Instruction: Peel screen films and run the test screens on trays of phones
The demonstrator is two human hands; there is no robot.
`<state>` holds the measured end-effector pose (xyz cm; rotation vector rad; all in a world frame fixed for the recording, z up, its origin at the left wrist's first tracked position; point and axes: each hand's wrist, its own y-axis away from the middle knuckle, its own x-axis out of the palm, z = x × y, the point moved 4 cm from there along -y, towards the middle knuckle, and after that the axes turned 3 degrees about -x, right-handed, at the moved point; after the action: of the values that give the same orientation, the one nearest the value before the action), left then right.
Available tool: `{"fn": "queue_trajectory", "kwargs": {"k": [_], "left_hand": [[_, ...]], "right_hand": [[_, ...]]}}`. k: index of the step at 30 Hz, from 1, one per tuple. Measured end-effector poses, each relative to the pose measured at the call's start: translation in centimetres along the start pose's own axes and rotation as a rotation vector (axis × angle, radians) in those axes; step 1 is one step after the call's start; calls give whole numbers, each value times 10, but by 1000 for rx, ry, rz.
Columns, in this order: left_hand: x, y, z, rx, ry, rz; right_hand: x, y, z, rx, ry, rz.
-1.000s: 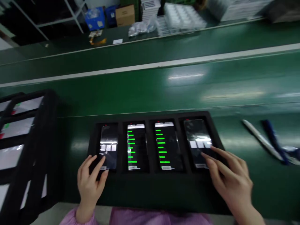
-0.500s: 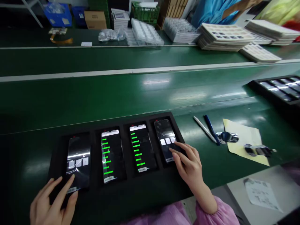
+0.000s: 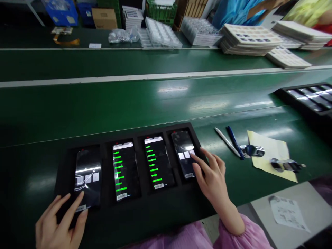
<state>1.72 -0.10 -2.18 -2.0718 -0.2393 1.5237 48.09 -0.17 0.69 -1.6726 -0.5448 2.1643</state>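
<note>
Several smartphones lie face up in a row in a black tray (image 3: pixel 106 166). My left hand (image 3: pixel 61 223) is spread over the lower end of the leftmost phone (image 3: pixel 89 162), its index fingertip at the screen, which shows white squares. Green text lines run down the two middle phones, the left one (image 3: pixel 127 173) and the right one (image 3: pixel 160 162). Over the rightmost phone (image 3: pixel 183 141) my right hand (image 3: pixel 211 173) is open, fingers apart, with the index fingertip at the white squares on its screen. Neither hand grips anything.
Right of the tray lie a white pen (image 3: pixel 227 141), a blue pen (image 3: pixel 234 141) and metal parts on yellow paper (image 3: pixel 269 145). Another black tray (image 3: pixel 308 100) sits far right. Paper stacks (image 3: pixel 249 41) and clear plastic trays (image 3: pixel 163 33) line the back, near a person in blue (image 3: pixel 233 12).
My right hand has shifted slightly right and up, its index fingertip moving from below the white squares onto them. My left hand stays at the leftmost phone.
</note>
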Motion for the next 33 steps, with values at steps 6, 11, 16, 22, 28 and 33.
{"fn": "queue_trajectory", "kwargs": {"k": [6, 11, 16, 22, 28, 33], "left_hand": [[0, -2, -1, -7, 3, -8], [-3, -7, -6, -8, -3, -4], [-9, -27, -8, -101, -2, 73], [-10, -44, -17, -154, -211, 111], [3, -58, -78, 32, -36, 180], [21, -70, -95, 59, -100, 255]], "right_hand": [[5, -17, 56, -235, -119, 96], [14, -25, 86, -326, -88, 157], [11, -13, 74, -344, -197, 123], [22, -5, 67, -356, -178, 185], [22, -5, 71, -363, -148, 137], [22, -2, 72, -370, -141, 112]]}}
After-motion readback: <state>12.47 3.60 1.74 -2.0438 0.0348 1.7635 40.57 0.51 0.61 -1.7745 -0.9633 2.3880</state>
